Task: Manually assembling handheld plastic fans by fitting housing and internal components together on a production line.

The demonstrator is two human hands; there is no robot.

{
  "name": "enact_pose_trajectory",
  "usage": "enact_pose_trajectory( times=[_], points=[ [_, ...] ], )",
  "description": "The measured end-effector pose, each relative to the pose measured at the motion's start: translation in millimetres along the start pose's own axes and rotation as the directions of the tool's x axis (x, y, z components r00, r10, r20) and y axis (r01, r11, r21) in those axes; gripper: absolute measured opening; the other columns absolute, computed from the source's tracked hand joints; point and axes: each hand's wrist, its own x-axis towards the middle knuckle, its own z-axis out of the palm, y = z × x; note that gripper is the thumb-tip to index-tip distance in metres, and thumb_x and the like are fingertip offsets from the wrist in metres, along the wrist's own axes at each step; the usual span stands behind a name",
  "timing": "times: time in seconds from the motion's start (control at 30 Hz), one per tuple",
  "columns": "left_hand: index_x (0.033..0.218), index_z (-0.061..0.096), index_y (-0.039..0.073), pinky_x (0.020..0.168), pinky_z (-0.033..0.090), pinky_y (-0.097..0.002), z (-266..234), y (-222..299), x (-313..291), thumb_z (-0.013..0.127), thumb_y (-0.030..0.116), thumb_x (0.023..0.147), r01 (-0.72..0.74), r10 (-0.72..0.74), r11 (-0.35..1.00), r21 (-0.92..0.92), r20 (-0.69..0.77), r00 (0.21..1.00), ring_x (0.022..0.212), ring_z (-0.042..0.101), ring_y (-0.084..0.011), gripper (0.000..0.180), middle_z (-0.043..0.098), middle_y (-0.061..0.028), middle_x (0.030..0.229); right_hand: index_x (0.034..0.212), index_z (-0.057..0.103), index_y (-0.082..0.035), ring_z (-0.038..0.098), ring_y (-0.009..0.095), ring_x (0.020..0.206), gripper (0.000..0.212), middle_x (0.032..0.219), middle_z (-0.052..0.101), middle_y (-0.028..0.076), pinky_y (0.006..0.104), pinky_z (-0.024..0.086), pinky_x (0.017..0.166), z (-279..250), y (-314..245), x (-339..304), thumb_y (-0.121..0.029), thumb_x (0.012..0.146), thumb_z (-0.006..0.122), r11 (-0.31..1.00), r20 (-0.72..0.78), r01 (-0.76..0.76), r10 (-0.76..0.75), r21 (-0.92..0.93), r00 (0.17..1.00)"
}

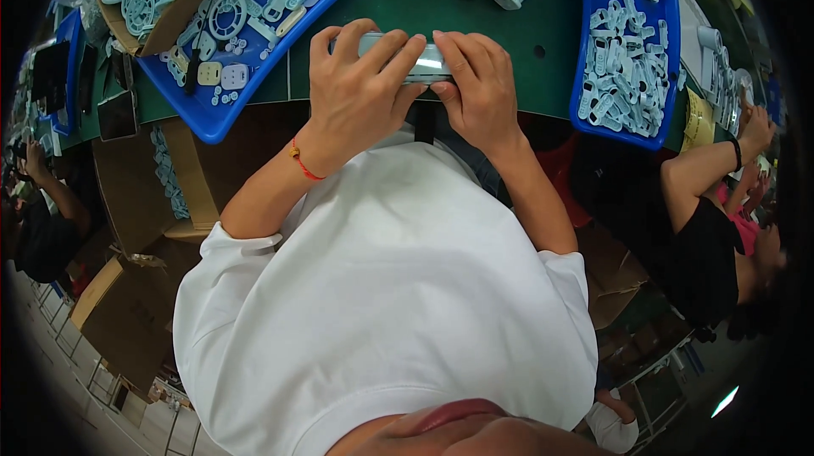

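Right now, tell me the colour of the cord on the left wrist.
Red-orange cord, below the left hand; the head view shows it.

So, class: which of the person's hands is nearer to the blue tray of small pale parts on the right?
Right. The right hand is beside the blue tray, though apart from it; the left hand is farther off, beyond the right.

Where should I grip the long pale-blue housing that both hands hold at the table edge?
Probably by its two short ends, coming in from either side. The housing lies crosswise, and the left hand and right hand already pinch its long edges from above, fingers over the top.
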Motion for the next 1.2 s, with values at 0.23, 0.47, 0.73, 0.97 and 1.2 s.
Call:
enact_pose_trajectory(
  times=[0.23, 0.47, 0.73, 0.97, 1.2],
  points=[
    [0.099, 0.062, 0.012, 0.078, 0.037, -0.0414, 2.1, -5.0, -2.0, 0.076, 0.026, 0.060, -0.037, 0.038, 0.999, 0.027, -0.018, 0.999, 0.094, 0.051, -0.0237, 0.043, 0.059, -0.0004, 0.098, 0.114, 0.056, -0.004, 0.049, 0.028, 0.100, 0.040, 0.107, 0.055, 0.010, 0.0391, 0.038, 0.086, 0.9, -1.2, 1.6, -0.026, 0.080, 0.061, 1.000, -0.020, -0.027, 0.027, -0.001, 0.999],
    [0.117, 0.053, 0.010, 0.093, 0.033, -0.0428, -29.6, -15.3, 14.3, 0.076, 0.029, 0.065, 0.025, -0.022, 1.000, 0.011, -0.230, 0.973, 0.111, 0.040, -0.0288, 0.060, 0.048, -0.0079, 0.116, 0.121, 0.048, -0.001, 0.057, 0.024, 0.081, 0.054, 0.101, 0.055, 0.014, 0.0321, 0.046, 0.066, -28.3, -9.1, 17.1, -0.031, 0.080, 0.065, 0.784, 0.331, -0.425, 0.295, 0.453, 0.897],
    [0.126, 0.037, -0.001, 0.092, 0.036, -0.0320, -13.0, 25.0, 35.1, 0.068, 0.040, 0.077, 0.385, -0.425, 0.135, -0.913, 0.298, 0.855, 0.105, 0.043, -0.0221, 0.071, 0.039, -0.0162, 0.115, 0.121, 0.040, 0.000, 0.055, 0.018, 0.085, 0.055, 0.104, 0.053, 0.009, 0.0294, 0.046, 0.075, -45.2, -42.2, 38.4, -0.022, 0.078, 0.065, 0.318, 0.431, -0.549, 0.373, 0.773, 0.822],
    [0.114, 0.051, -0.003, 0.064, 0.048, -0.0281, -24.9, -123.6, 216.8, 0.072, 0.023, 0.071, 0.309, -0.396, 0.797, -0.519, -0.064, 0.916, 0.073, 0.059, -0.0165, 0.055, 0.061, -0.0121, 0.089, 0.107, 0.059, -0.003, 0.055, 0.030, 0.092, 0.031, 0.103, 0.059, 0.014, 0.0388, 0.045, 0.079, -118.8, 20.3, 53.2, -0.011, 0.077, 0.063, 0.809, -0.062, -0.556, 0.575, 0.189, 0.816],
    [0.102, 0.061, -0.001, 0.083, 0.046, -0.0371, 77.5, -309.7, 339.8, 0.063, 0.034, 0.068, 0.535, -0.570, 0.819, 0.205, 0.197, 0.798, 0.094, 0.059, -0.0305, 0.048, 0.062, -0.0161, 0.102, 0.110, 0.055, 0.000, 0.050, 0.033, 0.100, 0.031, 0.108, 0.055, 0.017, 0.0393, 0.041, 0.087, -102.5, 91.5, 43.5, -0.007, 0.080, 0.057, 0.787, -0.063, -0.580, 0.581, -0.211, 0.811]
  ],
)
